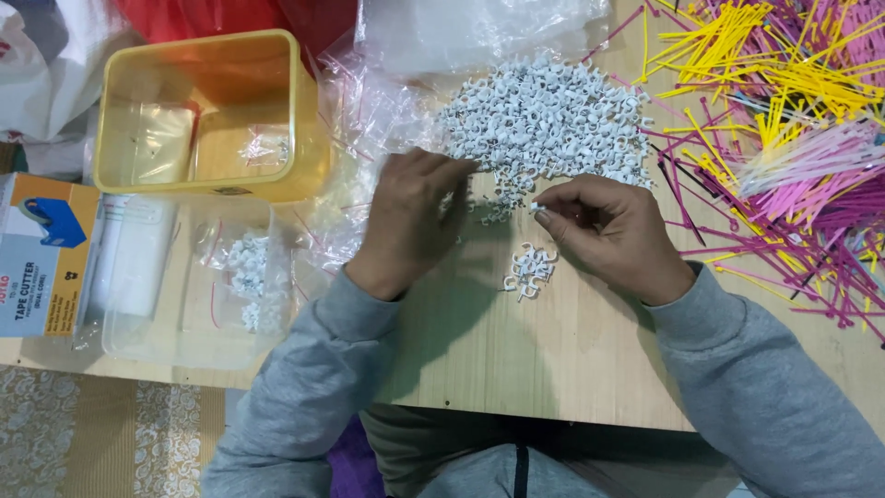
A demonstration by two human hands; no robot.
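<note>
Wooden table [572, 350]: left hand [410, 221] partly hides white clips [544, 120].

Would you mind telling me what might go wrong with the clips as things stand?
The small set of clips lies close to the big pile, so a sweep of the left hand or right hand could mix them. The cable ties lie right against the pile and may tangle in. Clips near the table edge could roll off.
</note>
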